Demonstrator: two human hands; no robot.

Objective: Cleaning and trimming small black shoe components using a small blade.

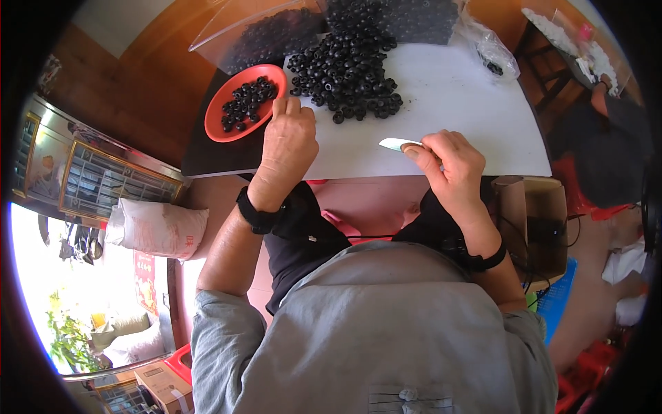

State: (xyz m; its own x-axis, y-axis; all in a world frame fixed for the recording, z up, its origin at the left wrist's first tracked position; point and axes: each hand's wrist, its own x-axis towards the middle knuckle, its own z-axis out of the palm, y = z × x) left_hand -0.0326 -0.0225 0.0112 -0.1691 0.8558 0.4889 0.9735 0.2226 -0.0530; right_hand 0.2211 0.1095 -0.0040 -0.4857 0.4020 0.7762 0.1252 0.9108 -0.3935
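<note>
My right hand [452,162] grips a small knife [400,144] over the table's near right part, its pale blade pointing left. My left hand [289,134] is closed, fingers curled away from me, beside the right rim of an orange-red oval plate [215,110]. Whatever its fingers may hold is hidden. Several round black pieces [248,103] with holes lie in the plate. A large heap of the same black pieces [348,69] spreads over the white tabletop [476,117] beyond my hands.
Clear bins of black pieces [276,41] stand behind the heap. A clear plastic bag [493,52] lies at the table's far right. An open cardboard box [545,228] sits right of my legs. Another person [600,145] is at the right, beside a table of white pieces [552,31].
</note>
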